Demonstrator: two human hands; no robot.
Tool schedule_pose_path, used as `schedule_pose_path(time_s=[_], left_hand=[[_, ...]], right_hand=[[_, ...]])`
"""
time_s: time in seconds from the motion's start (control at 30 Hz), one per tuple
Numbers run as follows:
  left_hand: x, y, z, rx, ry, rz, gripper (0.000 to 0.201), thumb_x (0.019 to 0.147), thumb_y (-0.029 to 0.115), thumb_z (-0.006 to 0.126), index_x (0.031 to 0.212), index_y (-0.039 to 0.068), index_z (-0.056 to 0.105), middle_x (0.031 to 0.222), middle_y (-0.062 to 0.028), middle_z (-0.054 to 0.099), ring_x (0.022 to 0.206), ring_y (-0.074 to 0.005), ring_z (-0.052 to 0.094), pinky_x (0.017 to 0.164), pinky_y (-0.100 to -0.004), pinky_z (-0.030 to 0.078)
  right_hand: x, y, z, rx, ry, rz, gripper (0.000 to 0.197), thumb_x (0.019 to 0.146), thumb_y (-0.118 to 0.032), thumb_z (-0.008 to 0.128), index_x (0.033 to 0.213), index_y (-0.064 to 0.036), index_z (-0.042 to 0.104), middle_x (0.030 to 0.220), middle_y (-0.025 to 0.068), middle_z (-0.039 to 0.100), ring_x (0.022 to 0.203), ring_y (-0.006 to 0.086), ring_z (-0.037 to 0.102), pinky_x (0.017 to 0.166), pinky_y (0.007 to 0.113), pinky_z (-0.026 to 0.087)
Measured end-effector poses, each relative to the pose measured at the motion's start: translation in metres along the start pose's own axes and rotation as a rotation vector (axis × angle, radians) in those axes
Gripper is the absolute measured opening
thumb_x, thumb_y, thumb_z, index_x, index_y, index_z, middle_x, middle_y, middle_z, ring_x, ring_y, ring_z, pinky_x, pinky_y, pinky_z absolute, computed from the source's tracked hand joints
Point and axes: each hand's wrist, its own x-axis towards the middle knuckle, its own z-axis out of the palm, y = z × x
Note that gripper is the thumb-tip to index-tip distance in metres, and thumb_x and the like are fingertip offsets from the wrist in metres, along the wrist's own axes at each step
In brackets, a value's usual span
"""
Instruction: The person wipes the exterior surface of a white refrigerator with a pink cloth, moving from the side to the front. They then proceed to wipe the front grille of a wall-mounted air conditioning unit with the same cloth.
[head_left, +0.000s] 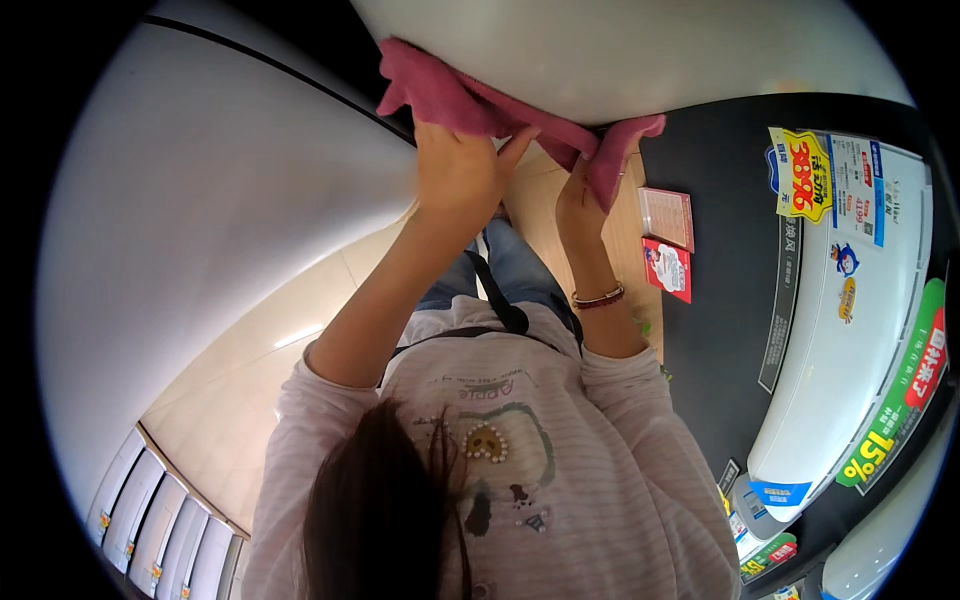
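Note:
A pink cloth [460, 100] is stretched along the lower edge of a large white rounded casing [640, 50] at the top. My left hand [460, 165] grips its left part, with most fingers hidden under the cloth and one digit stretched to the right. Over on the right, my right hand [580, 205] holds the other end, and a fold hangs over its fingers. Both arms reach up and away from my body. A bracelet [600, 297] circles my right wrist.
A big pale panel [220, 150] stands close on the left. To the right, a white air conditioner [850, 300] with colourful stickers hangs on a dark wall [710, 330]. A red card [668, 268] and a printed leaflet [667, 217] lie nearer. Several white units [165, 520] show at lower left.

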Motion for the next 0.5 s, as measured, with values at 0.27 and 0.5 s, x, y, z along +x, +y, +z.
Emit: schedule_pose_path(time_s=[0.27,0.5], left_hand=[[0.007,-0.004,-0.008,-0.043,0.043,-0.050,0.084,0.059,0.023,0.078,0.119,-0.009,0.030,0.116,-0.0259,0.037,0.104,-0.0397,0.037,0.087,-0.0432,0.032],[0.076,0.049,-0.085,-0.155,0.245,0.317,0.096,0.057,0.013,0.079,0.130,-0.004,0.018,0.125,-0.0200,0.034,0.114,-0.0314,0.037,0.094,-0.0397,0.033]], right_hand=[[-0.003,-0.038,0.014,0.251,0.199,0.489,0.043,0.092,-0.016,0.037,0.128,0.0040,0.026,0.109,0.0100,0.047,0.097,0.0162,0.046,0.084,0.027,0.036],[0.076,-0.112,-0.019,-0.027,0.270,-0.312,0.052,0.089,-0.012,0.040,0.129,0.0070,0.014,0.125,0.0158,0.019,0.114,0.0214,0.021,0.093,0.028,0.018]])
